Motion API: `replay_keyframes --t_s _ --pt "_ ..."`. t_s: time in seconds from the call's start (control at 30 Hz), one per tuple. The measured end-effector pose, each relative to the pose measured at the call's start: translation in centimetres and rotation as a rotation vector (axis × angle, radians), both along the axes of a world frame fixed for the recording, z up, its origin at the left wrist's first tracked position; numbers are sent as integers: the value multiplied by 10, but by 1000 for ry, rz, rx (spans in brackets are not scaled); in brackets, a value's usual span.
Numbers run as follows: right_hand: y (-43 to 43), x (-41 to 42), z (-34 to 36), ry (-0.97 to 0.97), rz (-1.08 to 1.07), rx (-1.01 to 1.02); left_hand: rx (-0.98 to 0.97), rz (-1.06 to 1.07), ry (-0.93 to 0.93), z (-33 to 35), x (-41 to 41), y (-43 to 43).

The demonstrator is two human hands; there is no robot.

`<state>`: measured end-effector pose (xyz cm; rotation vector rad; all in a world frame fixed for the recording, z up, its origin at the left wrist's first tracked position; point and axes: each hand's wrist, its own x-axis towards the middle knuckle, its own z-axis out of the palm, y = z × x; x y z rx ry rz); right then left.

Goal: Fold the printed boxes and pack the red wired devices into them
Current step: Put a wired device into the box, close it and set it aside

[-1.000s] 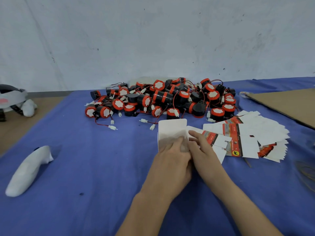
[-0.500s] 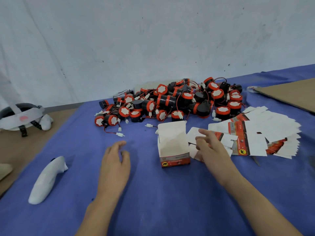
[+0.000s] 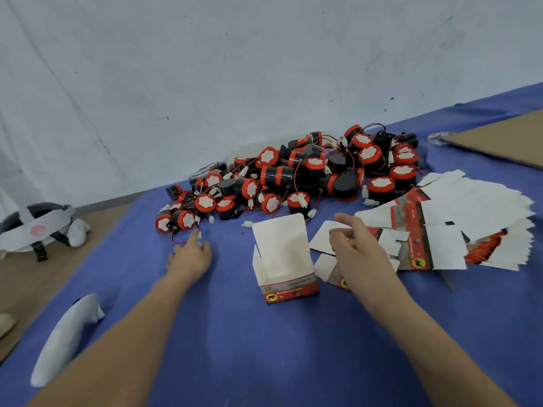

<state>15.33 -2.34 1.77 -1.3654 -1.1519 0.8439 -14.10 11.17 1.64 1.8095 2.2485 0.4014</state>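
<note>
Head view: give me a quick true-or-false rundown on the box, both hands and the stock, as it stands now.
1. The folded box stands upright with its top flap open. True.
2. The left hand holds a red device. False: it holds nothing, its fingers stretched toward the near edge of the pile of red devices.
3. The right hand is inside the box. False: it is open, over the flat boxes beside it.
4. The flat boxes lie to the right of the folded box. True.
</note>
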Motion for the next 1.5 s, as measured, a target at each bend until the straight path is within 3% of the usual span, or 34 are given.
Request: replay_keyframes --t_s 0.1,0.27,0.4,0.57,0.77,0.87,0.97,1.13,1.3,1.4,1.5 --pt "3 1 0 22 9 7 61 100 114 -10 6 -1" --pt "2 5 1 71 -3 27 285 134 28 -16 3 -11" --pt "-1 7 3 67 -14 37 527 224 -375 -10 9 -25" --pt "-9 7 9 17 -12 53 964 344 -867 29 36 -56" --pt "-31 -4 21 52 113 191 1359 146 -983 100 64 -115" --pt "-38 -18 32 3 201 286 1347 -97 -821 122 76 -148" --pt "-44 -35 38 31 256 332 1177 -312 -680 137 84 -168" --pt "-48 -51 43 142 320 273 939 -538 -878 144 97 -180" --pt "-44 -59 42 290 399 138 915 -554 -1103 146 100 -183" --pt "-48 -71 41 495 507 5 892 -564 -1160 146 101 -183" --pt "-52 -79 43 566 526 -13 889 -548 -1171 142 99 -183"
